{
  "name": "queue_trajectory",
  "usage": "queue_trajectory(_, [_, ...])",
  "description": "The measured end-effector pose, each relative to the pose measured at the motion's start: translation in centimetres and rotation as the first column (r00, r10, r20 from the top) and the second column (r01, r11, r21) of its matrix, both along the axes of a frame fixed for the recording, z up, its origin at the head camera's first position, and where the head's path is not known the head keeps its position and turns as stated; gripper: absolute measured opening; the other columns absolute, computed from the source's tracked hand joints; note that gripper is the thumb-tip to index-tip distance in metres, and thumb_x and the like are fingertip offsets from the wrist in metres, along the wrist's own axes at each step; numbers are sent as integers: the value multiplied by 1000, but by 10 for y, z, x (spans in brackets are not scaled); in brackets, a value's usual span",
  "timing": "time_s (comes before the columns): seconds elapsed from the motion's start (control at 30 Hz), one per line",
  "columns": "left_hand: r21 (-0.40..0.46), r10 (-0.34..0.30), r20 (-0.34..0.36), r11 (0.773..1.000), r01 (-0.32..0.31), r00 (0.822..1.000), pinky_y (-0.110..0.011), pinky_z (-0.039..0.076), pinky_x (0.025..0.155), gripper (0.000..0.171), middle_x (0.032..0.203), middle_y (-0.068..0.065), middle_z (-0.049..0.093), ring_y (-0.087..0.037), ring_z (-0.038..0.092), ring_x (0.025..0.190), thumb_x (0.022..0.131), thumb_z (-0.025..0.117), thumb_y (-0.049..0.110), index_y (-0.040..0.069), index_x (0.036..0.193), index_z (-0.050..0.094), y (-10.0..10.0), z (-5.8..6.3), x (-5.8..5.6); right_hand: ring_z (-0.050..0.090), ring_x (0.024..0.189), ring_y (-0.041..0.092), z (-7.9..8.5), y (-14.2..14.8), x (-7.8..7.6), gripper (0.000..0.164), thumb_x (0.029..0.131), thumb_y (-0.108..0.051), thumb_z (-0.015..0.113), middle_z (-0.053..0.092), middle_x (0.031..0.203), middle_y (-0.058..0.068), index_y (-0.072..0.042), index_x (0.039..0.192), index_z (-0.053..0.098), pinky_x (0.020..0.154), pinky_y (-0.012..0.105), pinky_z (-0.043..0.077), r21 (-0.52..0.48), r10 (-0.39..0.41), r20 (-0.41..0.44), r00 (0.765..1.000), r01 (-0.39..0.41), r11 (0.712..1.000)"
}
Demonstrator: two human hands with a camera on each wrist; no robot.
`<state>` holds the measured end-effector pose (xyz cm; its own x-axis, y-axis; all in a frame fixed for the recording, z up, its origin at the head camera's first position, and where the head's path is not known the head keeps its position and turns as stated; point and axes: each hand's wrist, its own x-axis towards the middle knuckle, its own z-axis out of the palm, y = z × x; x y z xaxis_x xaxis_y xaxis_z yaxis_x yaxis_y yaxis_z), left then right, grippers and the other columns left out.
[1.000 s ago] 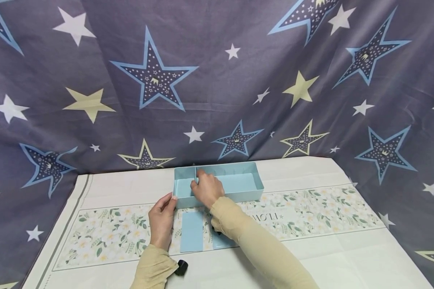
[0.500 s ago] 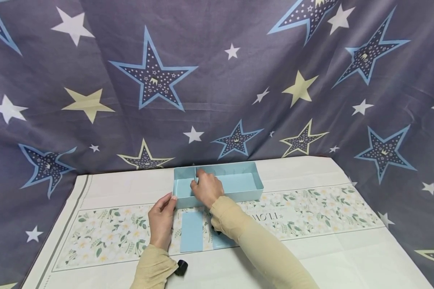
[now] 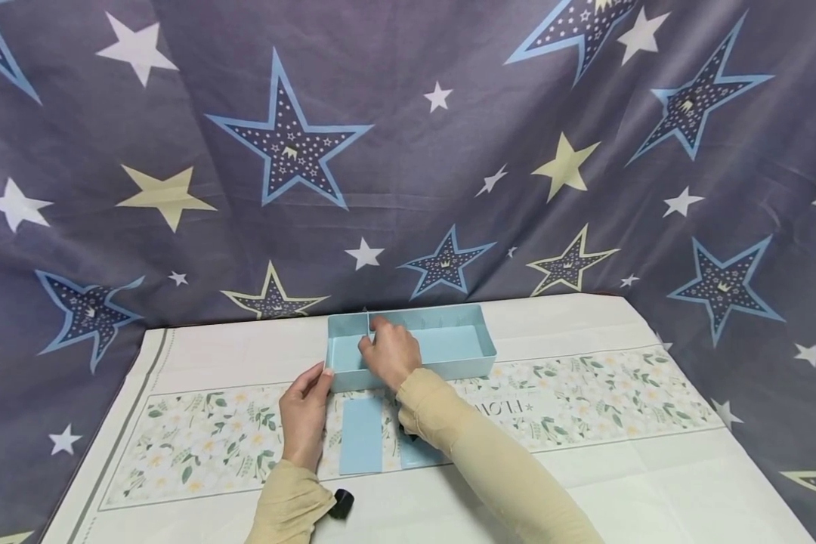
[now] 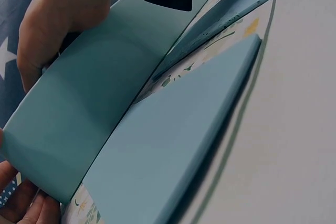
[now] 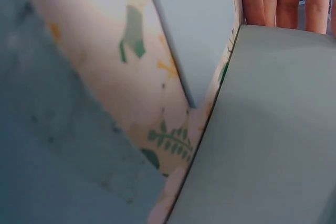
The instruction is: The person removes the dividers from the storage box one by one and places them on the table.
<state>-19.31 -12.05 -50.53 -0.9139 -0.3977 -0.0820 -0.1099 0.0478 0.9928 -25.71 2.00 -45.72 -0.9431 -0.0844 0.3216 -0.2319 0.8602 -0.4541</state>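
A long light-blue open box (image 3: 459,369) stands on the far part of the table. My left hand (image 3: 304,408) grips its left front corner, with the thumb at the front edge and the fingers against the left end. Inside the box, my right hand (image 3: 394,355) pinches a thin upright divider (image 3: 368,325) left of the middle; the fingertips are partly hidden. The left wrist view shows the box's front wall (image 4: 94,93), with the left fingers (image 4: 34,203) curled at its end. In front lie two flat blue panels, one (image 3: 361,438) uncovered and another (image 3: 421,453) partly under the right sleeve.
The white table cover (image 3: 625,468) bears a floral printed band (image 3: 211,446) under the panels. Star-patterned cloth (image 3: 394,174) hangs right behind the box and along both sides. A small black device (image 3: 342,504) sits at the left cuff.
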Motion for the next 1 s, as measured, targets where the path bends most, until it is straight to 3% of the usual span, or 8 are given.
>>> queue_trajectory(0.23, [-6,-3,-27,1000,3,1000,-35,48,88,35,114,-6,59,-13,52,99,84,62,35,17,114,60,0,-2,0,47,52,13,-1,0,0,23,84,-26,55,57,60,-3,-12,101,60,47,34,46,-10,6,-14,1000,-6,1000])
queue_trajectory(0.7, [-5,-5,-5,1000,5,1000,-33,48,88,35,113,-3,59,-10,52,98,83,63,36,19,113,60,0,0,2,50,54,15,1,0,0,22,82,-25,57,60,62,0,-12,99,61,49,36,48,5,-5,-49,999,5,1000])
queue_trajectory(1.0, [-3,-6,-6,1000,6,1000,-33,48,89,35,113,-4,59,-10,52,98,83,63,37,19,113,60,-1,-2,1,49,53,14,3,1,-2,23,81,-21,58,59,61,1,-9,100,61,48,33,47,-44,22,-55,998,-24,999])
